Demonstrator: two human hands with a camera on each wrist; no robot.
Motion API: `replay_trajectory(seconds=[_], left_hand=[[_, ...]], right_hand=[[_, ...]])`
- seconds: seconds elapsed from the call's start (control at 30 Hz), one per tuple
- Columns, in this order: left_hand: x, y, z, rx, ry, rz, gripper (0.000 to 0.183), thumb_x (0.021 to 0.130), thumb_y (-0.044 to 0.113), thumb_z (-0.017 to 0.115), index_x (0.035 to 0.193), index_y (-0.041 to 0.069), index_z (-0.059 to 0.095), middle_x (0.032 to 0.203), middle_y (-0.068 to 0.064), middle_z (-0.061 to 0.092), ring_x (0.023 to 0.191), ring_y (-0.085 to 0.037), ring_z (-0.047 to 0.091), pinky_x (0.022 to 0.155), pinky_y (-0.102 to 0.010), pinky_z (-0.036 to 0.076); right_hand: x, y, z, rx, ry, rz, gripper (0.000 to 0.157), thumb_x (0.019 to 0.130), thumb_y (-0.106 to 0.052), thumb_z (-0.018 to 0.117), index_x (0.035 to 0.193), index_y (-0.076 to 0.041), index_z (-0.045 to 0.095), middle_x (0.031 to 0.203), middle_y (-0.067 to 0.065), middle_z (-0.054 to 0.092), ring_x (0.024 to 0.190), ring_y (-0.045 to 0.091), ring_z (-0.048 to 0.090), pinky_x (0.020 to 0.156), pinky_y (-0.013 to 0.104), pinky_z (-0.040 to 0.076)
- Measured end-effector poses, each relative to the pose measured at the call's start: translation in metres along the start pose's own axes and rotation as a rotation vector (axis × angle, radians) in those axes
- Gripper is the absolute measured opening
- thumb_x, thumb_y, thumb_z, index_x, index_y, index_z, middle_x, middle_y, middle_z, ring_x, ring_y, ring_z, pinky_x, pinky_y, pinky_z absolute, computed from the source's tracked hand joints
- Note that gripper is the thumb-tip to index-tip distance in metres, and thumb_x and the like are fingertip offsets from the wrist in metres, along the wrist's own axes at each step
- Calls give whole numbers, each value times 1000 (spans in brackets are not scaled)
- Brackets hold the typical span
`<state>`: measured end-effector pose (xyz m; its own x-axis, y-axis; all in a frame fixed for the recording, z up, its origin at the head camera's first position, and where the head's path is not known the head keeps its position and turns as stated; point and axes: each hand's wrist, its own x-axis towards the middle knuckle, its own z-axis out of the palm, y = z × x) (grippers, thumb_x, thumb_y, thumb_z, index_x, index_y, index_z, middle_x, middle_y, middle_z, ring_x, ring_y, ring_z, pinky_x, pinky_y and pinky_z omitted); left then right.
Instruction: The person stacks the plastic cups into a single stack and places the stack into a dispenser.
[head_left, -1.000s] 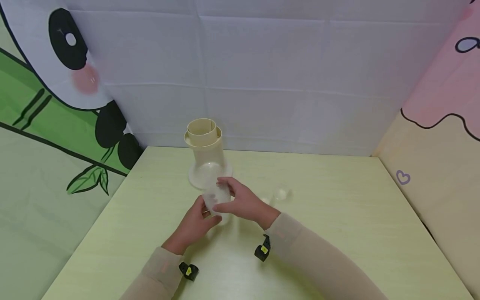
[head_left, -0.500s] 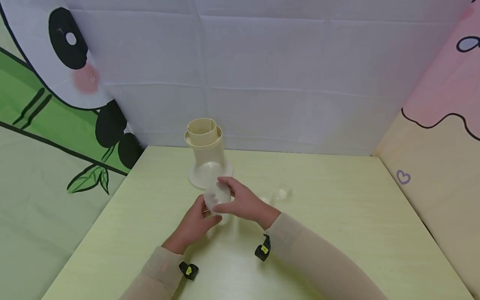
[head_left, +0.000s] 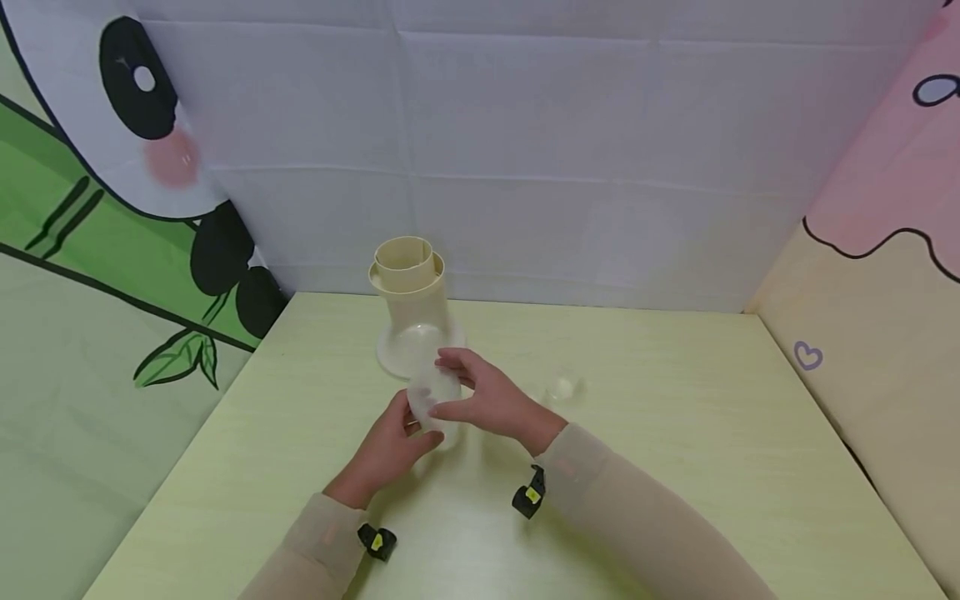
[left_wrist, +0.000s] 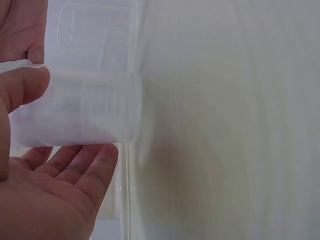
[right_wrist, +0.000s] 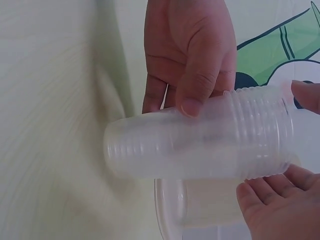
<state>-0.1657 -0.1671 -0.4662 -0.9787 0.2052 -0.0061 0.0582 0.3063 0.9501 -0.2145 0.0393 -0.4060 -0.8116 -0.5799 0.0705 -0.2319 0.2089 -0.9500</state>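
A stack of clear plastic cups (head_left: 422,398) is held at a tilt above the table, rims away from the tabletop. My left hand (head_left: 386,450) holds it around the body, thumb (left_wrist: 32,85) on one side and fingers (left_wrist: 92,167) along the other. My right hand (head_left: 495,402) is at the rim end, thumb (right_wrist: 307,95) and fingers (right_wrist: 267,190) spread apart around the cups. In the right wrist view several stacked rims (right_wrist: 260,132) show as ridges close to these fingertips. The left hand's far fingers are partly hidden behind the stack.
Behind the hands stands a beige cylinder (head_left: 412,308) with a smaller tube inside its top and a round white base (head_left: 392,354). Small clear rounded pieces (head_left: 564,384) lie on the pale table (head_left: 675,433) to the right. A white cloth (head_left: 525,125) hangs behind.
My right hand has shifted slightly up and to the right, its thumb drawing back a little from the cups. My left hand and the stack stay nearly still.
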Motion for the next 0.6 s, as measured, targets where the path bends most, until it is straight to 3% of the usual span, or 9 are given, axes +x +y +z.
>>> replay_trajectory(seconds=[0.37, 0.6], left_hand=[[-1, 0, -1, 10, 25, -31, 67, 96, 8, 72, 151, 4, 35, 152, -19, 46, 137, -38, 50, 107, -48, 49], [0, -3, -1, 24, 44, -44, 69, 94, 9, 74, 151, 4, 35, 150, -19, 48, 134, -38, 54, 107, -50, 49]], right_hand=[[-10, -9, -18, -25, -1, -21, 80, 89, -21, 84, 156, -15, 40, 148, -2, 52, 139, 17, 47, 117, 36, 37], [-23, -16, -41, -16, 38, -83, 78, 90, -16, 82, 155, -13, 40, 149, 4, 52, 138, 17, 49, 118, 34, 36]])
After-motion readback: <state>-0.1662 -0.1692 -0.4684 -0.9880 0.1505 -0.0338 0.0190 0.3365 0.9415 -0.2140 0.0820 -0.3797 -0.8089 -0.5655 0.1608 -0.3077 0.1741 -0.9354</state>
